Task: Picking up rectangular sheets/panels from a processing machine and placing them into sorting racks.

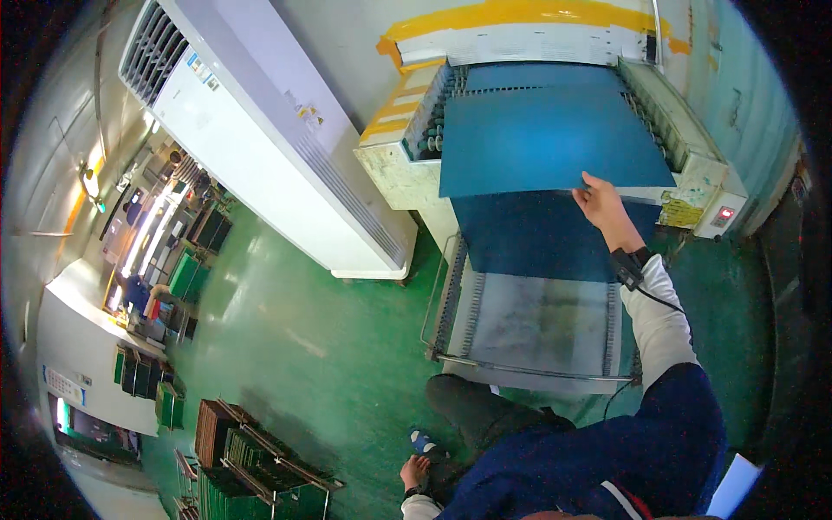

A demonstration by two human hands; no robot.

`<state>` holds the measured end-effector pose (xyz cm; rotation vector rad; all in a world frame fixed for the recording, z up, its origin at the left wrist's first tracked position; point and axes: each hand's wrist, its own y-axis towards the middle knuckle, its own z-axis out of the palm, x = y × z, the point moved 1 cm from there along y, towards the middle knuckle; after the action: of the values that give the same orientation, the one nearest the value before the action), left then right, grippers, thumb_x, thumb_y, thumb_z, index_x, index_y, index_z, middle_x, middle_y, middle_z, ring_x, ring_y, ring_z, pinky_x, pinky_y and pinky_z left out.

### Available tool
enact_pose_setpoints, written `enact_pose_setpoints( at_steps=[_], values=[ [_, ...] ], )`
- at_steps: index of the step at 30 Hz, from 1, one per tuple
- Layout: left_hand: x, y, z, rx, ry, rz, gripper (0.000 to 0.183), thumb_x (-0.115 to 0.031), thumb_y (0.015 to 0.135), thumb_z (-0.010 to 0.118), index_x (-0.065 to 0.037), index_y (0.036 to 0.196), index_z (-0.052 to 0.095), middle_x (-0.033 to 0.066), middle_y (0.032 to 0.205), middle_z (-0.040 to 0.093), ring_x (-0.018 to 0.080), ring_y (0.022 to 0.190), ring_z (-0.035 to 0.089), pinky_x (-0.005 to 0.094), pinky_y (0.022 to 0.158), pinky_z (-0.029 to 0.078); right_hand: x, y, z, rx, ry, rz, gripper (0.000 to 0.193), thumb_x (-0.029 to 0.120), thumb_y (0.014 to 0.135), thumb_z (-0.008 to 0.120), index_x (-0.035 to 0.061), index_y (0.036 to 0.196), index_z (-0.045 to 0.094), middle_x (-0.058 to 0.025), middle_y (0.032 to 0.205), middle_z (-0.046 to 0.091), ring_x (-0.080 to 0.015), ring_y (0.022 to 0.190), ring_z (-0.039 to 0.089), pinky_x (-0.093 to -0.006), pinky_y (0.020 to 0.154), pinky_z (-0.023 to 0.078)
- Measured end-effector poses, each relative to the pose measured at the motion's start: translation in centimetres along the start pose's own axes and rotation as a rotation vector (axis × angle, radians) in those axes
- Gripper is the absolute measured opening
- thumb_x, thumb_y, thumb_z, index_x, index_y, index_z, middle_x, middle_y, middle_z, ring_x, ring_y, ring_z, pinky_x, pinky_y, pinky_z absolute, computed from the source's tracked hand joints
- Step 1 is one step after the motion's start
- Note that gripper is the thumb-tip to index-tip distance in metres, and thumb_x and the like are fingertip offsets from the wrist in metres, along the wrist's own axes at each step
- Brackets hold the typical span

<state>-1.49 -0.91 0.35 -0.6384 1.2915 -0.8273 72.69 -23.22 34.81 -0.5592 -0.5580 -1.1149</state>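
Observation:
A flat blue panel [546,139] lies over the rollers of a conveyor machine [394,178]. Its near edge sticks out toward me. My right hand [601,206] pinches that near edge, right of its middle, with the thumb on top. Below it, another dark blue panel [537,238] leans on a slotted rack [542,321] in front of the machine. Down by my leg, beside a patterned shoe [422,442], hangs my left hand [415,472], its fingers loosely apart and holding nothing.
A tall white air conditioner [277,139] stands left of the machine. A metal bar [537,371] runs across the rack's near end. At the lower left is a cart [260,459] of upright panels on the green floor [303,347]. People work at benches far left.

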Motion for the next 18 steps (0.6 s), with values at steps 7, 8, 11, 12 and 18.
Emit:
enact_pose_setpoints(
  at_steps=[7,8,11,12,18],
  values=[
    [0.1,0.0,1.4,0.002,0.049,-0.032,0.019,-0.016,0.093,0.051,0.003,0.095,0.052,0.0189,0.085,0.062,0.0343,0.070,0.062,0.0435,0.065,0.056,0.4,-0.2,0.7,-0.002,-0.133,0.157,0.027,0.027,0.087,0.064,0.0067,0.097,0.049,-0.0141,0.087,0.060,-0.0241,0.077,0.061,-0.0333,0.065,0.052],
    [0.0,-0.1,1.2,0.011,0.040,-0.039,0.019,-0.017,0.093,0.052,0.003,0.095,0.052,0.0184,0.084,0.062,0.0338,0.068,0.062,0.0431,0.064,0.056,0.2,0.1,0.6,0.000,-0.110,0.146,0.027,0.027,0.087,0.064,0.0066,0.096,0.049,-0.0143,0.087,0.060,-0.0241,0.076,0.061,-0.0328,0.065,0.052],
    [0.1,0.0,1.1,-0.001,0.023,-0.026,0.019,-0.017,0.093,0.051,0.002,0.094,0.052,0.0179,0.082,0.061,0.0331,0.067,0.062,0.0428,0.063,0.056,-0.2,0.7,0.5,-0.030,-0.080,0.109,0.027,0.027,0.087,0.064,0.0066,0.097,0.049,-0.0148,0.088,0.061,-0.0238,0.074,0.060,-0.0322,0.063,0.051],
    [0.2,0.0,1.1,-0.011,0.019,-0.017,0.019,-0.017,0.093,0.051,0.002,0.094,0.052,0.0180,0.082,0.061,0.0330,0.067,0.062,0.0428,0.063,0.056,-0.2,0.9,0.5,-0.046,-0.077,0.095,0.027,0.027,0.088,0.064,0.0066,0.097,0.049,-0.0150,0.089,0.061,-0.0237,0.073,0.060,-0.0321,0.062,0.051],
    [0.2,0.4,-0.5,0.003,-0.013,-0.058,0.017,-0.016,0.093,0.051,0.001,0.093,0.052,0.0170,0.082,0.061,0.0320,0.066,0.061,0.0429,0.063,0.056,-0.8,1.2,1.5,-0.039,-0.079,0.083,0.020,0.025,0.088,0.064,0.0094,0.095,0.054,-0.0079,0.085,0.062,-0.0180,0.074,0.058,-0.0296,0.065,0.047]
  ],
)
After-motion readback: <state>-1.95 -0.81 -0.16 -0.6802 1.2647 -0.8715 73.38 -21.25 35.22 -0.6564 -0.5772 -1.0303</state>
